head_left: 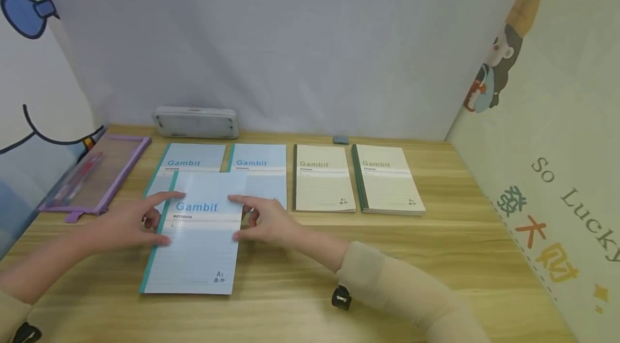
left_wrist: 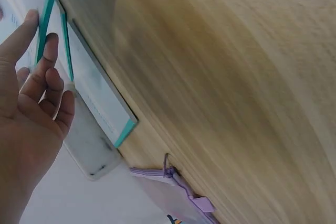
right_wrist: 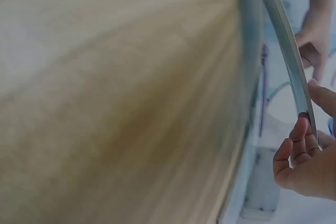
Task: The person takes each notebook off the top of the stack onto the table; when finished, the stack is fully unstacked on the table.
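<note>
A pale blue "Gambit" notebook with a teal spine is held up above the table between both hands. My left hand pinches its spine edge, thumb and index on the cover and other fingers behind. The right hand grips the opposite edge in the same way. In the right wrist view the notebook shows edge-on, raised off the wood. Behind it lie two more blue notebooks, one at left and one at right, each partly covered by the held one in the head view.
Two cream notebooks, one beside the other, lie to the right. A small grey eraser-like block sits behind them. At back left are a whitish case and a purple-edged mesh pouch with pens. Fabric walls enclose the wooden table.
</note>
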`<state>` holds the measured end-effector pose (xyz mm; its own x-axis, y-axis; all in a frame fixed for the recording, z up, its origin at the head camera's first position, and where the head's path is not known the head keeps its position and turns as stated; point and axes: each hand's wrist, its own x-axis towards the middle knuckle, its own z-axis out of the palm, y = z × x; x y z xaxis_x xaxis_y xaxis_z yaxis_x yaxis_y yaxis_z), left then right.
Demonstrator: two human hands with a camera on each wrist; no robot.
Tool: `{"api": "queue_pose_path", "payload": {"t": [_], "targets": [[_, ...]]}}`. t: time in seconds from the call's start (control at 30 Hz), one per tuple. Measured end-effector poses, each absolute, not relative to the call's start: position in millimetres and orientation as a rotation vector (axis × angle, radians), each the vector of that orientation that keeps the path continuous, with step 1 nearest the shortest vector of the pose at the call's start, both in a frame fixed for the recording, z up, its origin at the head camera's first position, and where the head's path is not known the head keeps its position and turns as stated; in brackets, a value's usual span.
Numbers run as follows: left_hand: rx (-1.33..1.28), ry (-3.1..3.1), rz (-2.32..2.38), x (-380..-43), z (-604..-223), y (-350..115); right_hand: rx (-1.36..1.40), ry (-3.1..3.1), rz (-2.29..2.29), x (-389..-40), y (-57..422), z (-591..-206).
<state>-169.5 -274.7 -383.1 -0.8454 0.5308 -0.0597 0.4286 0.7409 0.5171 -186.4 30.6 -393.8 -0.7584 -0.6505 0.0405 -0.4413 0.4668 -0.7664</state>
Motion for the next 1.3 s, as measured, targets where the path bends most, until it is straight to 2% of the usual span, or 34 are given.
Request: {"api": "queue_pose_path", "payload": {"t": [0.27,0.47,0.97,1.3], "targets": [[0.718,2.486,0.727,-164,-393,-290,-0.920,2.414,-1.064,-171,12,-418],[0.716,2.412,0.781,-159,-404,-302,-0.978,2.500,-0.767,-168,0,-424],[0.762,2.342,0.900,-139,-418,-340,-1.064,2.461,-0.521,-165,-37,-419],[0.777,2.341,0.864,-140,-419,-359,-1.074,2.525,-0.389,-161,-54,-415]]}}
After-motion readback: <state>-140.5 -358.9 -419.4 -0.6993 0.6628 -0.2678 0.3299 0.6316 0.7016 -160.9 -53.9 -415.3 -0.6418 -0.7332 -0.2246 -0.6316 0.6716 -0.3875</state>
